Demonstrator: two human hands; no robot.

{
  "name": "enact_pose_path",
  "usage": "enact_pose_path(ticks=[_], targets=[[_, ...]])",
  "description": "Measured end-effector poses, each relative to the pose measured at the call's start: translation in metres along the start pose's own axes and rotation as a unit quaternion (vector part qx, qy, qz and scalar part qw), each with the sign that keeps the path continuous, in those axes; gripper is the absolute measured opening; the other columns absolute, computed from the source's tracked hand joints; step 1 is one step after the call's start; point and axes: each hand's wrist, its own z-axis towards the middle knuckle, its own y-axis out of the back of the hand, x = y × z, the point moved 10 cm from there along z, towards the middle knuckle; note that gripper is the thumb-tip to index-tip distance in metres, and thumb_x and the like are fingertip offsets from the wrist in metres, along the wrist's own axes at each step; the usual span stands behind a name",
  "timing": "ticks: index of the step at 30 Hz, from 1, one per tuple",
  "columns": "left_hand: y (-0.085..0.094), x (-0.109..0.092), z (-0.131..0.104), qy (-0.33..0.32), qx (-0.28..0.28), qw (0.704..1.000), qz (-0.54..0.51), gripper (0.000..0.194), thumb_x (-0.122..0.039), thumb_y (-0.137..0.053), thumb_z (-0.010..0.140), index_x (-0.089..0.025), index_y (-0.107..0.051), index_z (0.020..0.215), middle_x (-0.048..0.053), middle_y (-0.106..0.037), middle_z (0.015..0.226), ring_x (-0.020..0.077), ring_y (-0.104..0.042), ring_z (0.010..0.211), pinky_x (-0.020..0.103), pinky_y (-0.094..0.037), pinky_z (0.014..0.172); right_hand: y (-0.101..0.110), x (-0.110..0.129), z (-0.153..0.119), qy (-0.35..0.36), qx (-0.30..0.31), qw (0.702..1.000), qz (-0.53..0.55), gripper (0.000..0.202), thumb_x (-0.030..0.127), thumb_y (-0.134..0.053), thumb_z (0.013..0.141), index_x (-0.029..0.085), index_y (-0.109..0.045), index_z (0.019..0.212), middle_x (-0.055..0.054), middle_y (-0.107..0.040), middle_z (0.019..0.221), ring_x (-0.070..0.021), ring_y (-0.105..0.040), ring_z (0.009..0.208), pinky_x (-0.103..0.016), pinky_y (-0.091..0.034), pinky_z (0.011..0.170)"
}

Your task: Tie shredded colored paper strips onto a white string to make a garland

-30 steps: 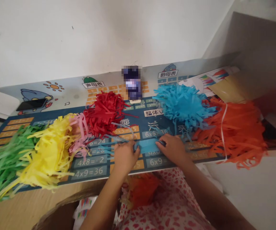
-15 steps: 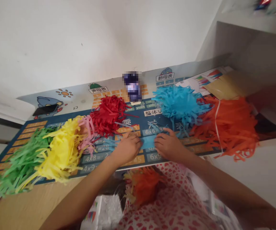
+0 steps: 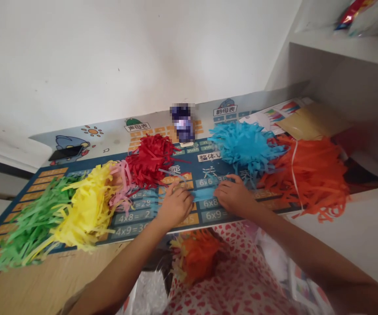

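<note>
In the middle of the frame, a person's left hand (image 3: 176,203) and right hand (image 3: 234,195) hold a strip of blue paper (image 3: 203,194) stretched between them, fingers curled closely over it, against a printed mat (image 3: 131,218). A fluffy red bundle (image 3: 151,158) lies left of centre, a blue bundle (image 3: 246,146) right.

Small red hearts cover a pale garment (image 3: 241,280), visible below the near edge of the worktop (image 3: 195,168). The print repeats closely across whitish cloth, its hearts tilted at differing angles and softening to a blur lower down. Whether the piece is a dress or a top cannot be told. Both forearms (image 3: 129,267) are bare, as are the left hand (image 3: 175,203) and the right hand (image 3: 234,196), fingers included.
</note>
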Motion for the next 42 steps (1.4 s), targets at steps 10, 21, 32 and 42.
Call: enact_pose_path(ticks=[10, 21, 32, 42], targets=[[0.009, 0.002, -0.001, 0.053, -0.02, 0.998, -0.004, 0.019, -0.025, -0.053, 0.093, -0.021, -0.071, 0.093, 0.006, -0.073, 0.087, 0.0234, -0.064, 0.095, 0.051, -0.03, 0.107, 0.011, 0.028, 0.002, -0.036, 0.045, 0.998, -0.02, 0.035, 0.016, -0.057, 0.084, 0.021, -0.062, 0.118, -0.009, -0.061, 0.133, -0.0271, -0.046, 0.128, -0.052, -0.014, 0.113], [0.023, -0.002, -0.016, 0.067, -0.072, 0.995, 0.016, 0.01, -0.024, -0.064, 0.088, -0.022, -0.068, 0.096, 0.004, -0.074, 0.099, 0.0241, -0.061, 0.103, 0.049, -0.031, 0.105, 0.008, 0.029, -0.007, 0.005, -0.065, 0.997, -0.036, 0.018, 0.014, -0.049, 0.095, 0.021, -0.065, 0.089, -0.001, -0.07, 0.091, -0.0184, -0.054, 0.103, -0.042, -0.022, 0.103], [0.026, -0.012, -0.021, 0.059, -0.082, 0.995, -0.011, 0.007, -0.03, -0.065, 0.089, -0.023, -0.067, 0.086, 0.001, -0.072, 0.091, 0.022, -0.06, 0.098, 0.046, -0.03, 0.104, 0.007, 0.037, -0.011, 0.018, -0.063, 0.998, -0.024, 0.012, 0.014, -0.056, 0.093, 0.021, -0.064, 0.088, -0.001, -0.072, 0.09, -0.0194, -0.058, 0.1, -0.043, -0.026, 0.1], [0.019, -0.026, -0.013, 0.052, -0.031, 0.996, -0.065, 0.02, -0.038, -0.061, 0.091, -0.022, -0.069, 0.082, 0.002, -0.072, 0.084, 0.0214, -0.059, 0.09, 0.046, -0.033, 0.098, 0.01, 0.011, -0.014, -0.051, -0.021, 0.997, 0.06, 0.015, 0.034, -0.061, 0.094, 0.022, -0.069, 0.091, -0.002, -0.075, 0.096, -0.0197, -0.062, 0.095, -0.042, -0.029, 0.094]])
